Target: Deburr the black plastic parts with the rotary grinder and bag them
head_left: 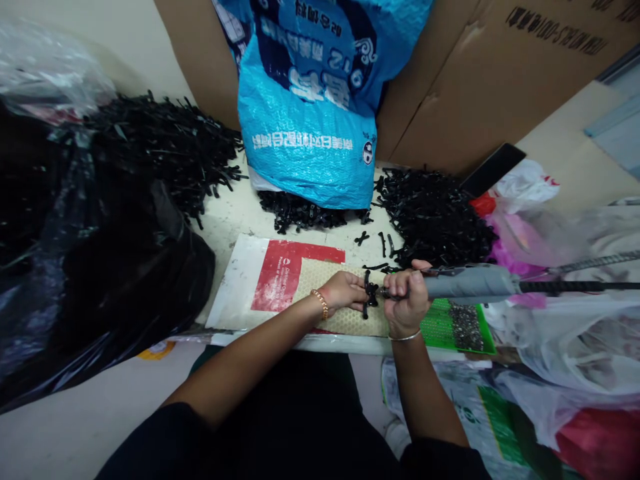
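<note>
Holding a black piece (371,290) by its left side between the closely drawn fingertips of the left hand (343,291), just right of the frame's centre, over a beige mat (350,323). Gripping a grey tool (465,283) by its left end in the right hand (406,300), with fingers and thumb curling round it, and aiming its tip leftward at the piece. Not being able to tell touching from barely apart at that tip. Trailing a black cable (575,287) from the tool toward the frame's right edge. Having a green tray (434,328) with small grey bits (467,327) below the tool, and a red and white sheet (280,267) under the mat. Wearing a bracelet (321,303) on the left wrist and a bangle (405,337) on the right. Facing a blue bag (310,133) at top centre, in front of cardboard (450,100), with a middle heap (300,213) of black pieces showing below it. Having a left heap (175,147) at upper left, near a black bag (150,267), and a right heap (435,220) right of centre, beside a pink bag (510,247).
</note>
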Demonstrator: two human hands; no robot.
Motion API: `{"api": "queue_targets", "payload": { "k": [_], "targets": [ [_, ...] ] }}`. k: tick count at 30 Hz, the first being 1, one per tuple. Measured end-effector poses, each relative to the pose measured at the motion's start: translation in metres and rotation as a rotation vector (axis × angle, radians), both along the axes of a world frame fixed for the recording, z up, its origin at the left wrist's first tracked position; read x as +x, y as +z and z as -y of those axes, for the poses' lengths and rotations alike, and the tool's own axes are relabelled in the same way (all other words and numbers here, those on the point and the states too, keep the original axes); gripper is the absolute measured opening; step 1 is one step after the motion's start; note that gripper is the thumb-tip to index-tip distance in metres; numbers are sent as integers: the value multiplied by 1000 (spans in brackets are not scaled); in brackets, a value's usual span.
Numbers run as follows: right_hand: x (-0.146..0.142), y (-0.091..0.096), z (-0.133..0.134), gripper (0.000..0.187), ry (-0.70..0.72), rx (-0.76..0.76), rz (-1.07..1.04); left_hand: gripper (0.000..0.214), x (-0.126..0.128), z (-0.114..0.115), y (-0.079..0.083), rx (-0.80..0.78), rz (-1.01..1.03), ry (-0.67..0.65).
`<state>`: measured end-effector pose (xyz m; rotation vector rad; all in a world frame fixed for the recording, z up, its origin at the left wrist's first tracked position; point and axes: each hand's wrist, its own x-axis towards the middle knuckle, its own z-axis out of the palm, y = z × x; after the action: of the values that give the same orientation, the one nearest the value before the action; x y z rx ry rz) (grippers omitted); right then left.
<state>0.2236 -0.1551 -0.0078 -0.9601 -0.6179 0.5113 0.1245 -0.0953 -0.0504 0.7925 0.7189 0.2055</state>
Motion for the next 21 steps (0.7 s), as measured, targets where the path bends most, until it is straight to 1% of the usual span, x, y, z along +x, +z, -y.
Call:
{"api": "queue_targets", "payload": {
  "k": [7, 9, 12, 17, 19, 21],
  "targets": [
    [0, -6, 0, 23, 35, -5, 88, 17, 0, 0, 2, 8, -24, 8],
    [1, -8, 0, 20, 80, 3, 120, 15, 0, 0, 3, 9, -42, 21],
    [2, -10, -2, 17, 182, 6, 149, 15, 1, -1, 4, 5, -64, 24],
    [6, -12, -8, 18, 286, -29, 135, 14, 4, -2, 2, 5, -67, 15],
    [10, -9, -5, 21, 289, -53, 106, 15, 4, -1, 2, 9, -72, 8],
    [14, -8, 1, 23, 278, -111, 70, 14, 4, 1, 3, 19, -63, -6]
  ]
}}
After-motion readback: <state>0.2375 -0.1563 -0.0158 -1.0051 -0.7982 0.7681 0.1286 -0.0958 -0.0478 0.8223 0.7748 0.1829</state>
